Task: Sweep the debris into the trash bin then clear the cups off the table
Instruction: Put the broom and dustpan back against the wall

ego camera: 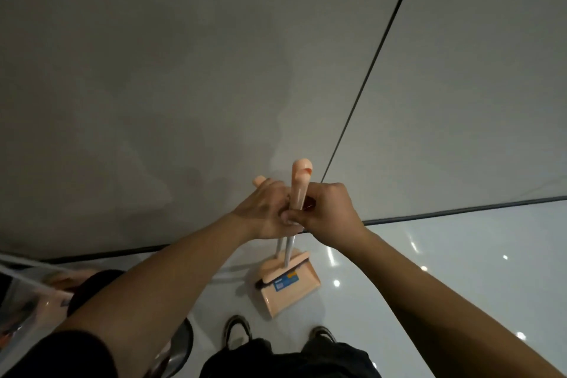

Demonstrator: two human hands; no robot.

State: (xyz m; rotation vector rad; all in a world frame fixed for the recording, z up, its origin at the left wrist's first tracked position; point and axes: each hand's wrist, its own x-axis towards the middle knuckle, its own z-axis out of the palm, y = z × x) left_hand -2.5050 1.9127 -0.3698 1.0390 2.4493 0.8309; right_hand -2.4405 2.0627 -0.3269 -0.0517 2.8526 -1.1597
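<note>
A peach dustpan [291, 288] stands on the glossy floor against a grey wall, with a broom clipped across it. Two long handles rise from it side by side. My left hand [264, 209] grips the left handle, whose peach tip [258, 180] shows above my fingers. My right hand [328, 212] grips the right handle [299, 184], whose peach top sticks out above my fist. The two hands touch each other. No cups or debris are in view.
The grey wall [184, 70] fills the upper view, with a dark seam [368, 80] running up it. My shoes [236, 331] stand on the white floor just behind the dustpan. A round dark bin with a metal rim [181, 344] sits at the lower left, partly behind my left arm.
</note>
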